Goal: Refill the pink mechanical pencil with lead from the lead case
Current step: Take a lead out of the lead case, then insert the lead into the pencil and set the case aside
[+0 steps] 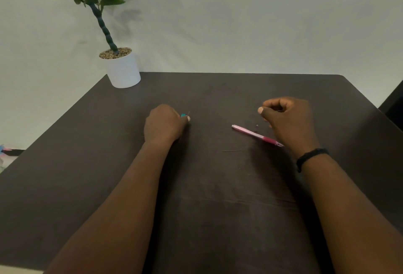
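The pink mechanical pencil (255, 134) lies flat on the dark table (196, 186), slanting from upper left to lower right, its tip end beside my right wrist. My left hand (164, 124) is closed around a small teal lead case (182, 115), only a corner of which shows; a thin lead sticks up from it. My right hand (287, 119) hovers just behind the pencil with fingers curled toward the thumb; whether it pinches anything I cannot tell. A single loose lead (231, 150) lies on the table in front of the pencil. Two tiny bits (256, 127) rest near the pencil.
A potted plant in a white pot (123, 70) stands at the table's back left corner against the pale wall. A black band (311, 157) circles my right wrist. Something pink and blue (4, 149) lies off the table's left edge.
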